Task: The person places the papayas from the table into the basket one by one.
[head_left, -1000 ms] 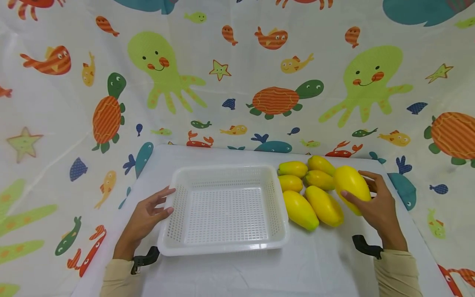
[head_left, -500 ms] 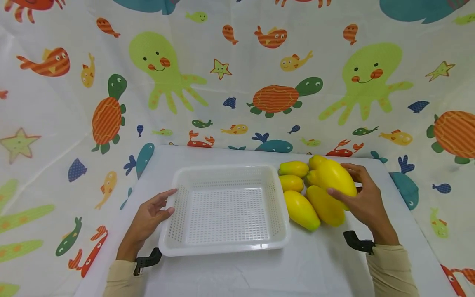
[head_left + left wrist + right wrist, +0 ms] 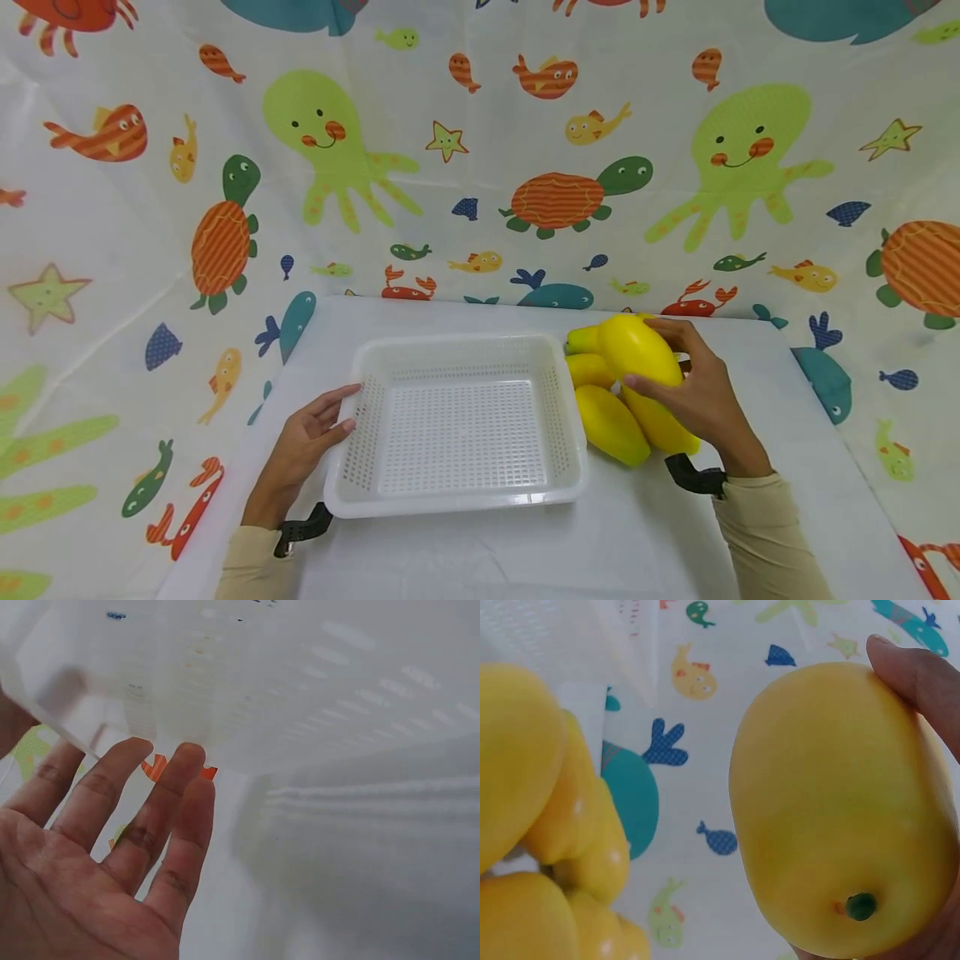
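Note:
A large yellow papaya (image 3: pixel 632 346), held up over the pile, is gripped in my right hand (image 3: pixel 697 387), with the thumb on its near side and fingers at the far side. The right wrist view shows its rounded end with a small green stem (image 3: pixel 861 906). Below and left of it lie several other papayas (image 3: pixel 611 425), partly hidden by the held one. My left hand (image 3: pixel 300 442) rests at the left rim of a white perforated plastic basket (image 3: pixel 457 500). In the left wrist view its fingers (image 3: pixel 180 817) extend loosely along the basket's outer wall.
The basket stands mid-table on a white tabletop (image 3: pixel 480 554), its perforated floor visible. The papaya pile sits close against its right side. Behind the table hangs a sea-animal patterned cloth (image 3: pixel 480 167). Black straps (image 3: pixel 303 529) circle both wrists.
My right hand has carried the gripped papaya leftward across the pile, closer to the basket. The left hand stays at the basket's left rim.

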Demonstrator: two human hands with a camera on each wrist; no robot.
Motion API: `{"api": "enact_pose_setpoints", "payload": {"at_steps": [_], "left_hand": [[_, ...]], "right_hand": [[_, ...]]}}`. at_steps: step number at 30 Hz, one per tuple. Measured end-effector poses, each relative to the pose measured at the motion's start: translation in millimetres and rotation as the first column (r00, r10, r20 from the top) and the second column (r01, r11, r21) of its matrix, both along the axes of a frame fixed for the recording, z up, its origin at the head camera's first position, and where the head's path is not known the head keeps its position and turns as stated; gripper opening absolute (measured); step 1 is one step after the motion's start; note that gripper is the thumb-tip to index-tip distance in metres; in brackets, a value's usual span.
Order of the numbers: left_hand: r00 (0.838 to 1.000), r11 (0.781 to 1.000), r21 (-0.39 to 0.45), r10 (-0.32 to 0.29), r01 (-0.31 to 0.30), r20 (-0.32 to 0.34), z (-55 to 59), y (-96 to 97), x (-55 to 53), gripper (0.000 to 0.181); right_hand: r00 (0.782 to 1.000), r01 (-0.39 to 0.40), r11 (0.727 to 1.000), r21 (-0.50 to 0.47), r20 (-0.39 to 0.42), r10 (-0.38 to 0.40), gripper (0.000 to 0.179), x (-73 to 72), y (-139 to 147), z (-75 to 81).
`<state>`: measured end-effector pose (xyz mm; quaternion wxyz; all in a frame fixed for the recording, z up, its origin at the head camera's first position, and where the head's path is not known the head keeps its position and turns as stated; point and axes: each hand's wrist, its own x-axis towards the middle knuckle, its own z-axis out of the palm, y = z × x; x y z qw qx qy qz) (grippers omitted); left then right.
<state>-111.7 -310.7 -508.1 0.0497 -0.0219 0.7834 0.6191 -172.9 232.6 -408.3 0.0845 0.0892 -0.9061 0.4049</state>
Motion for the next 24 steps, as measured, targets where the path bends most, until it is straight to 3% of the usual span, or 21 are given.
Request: {"api": "enact_pose_setpoints", "payload": {"at_steps": [24], "left_hand": [[1.000,1.000,0.011,0.006,-0.006,0.028,3.6,1.5,0.9,0.062]], "right_hand": [[0.978,-0.201,0.976,-0.082,0.033,0.204,0.081,-11.3,-64,19.9]]}}
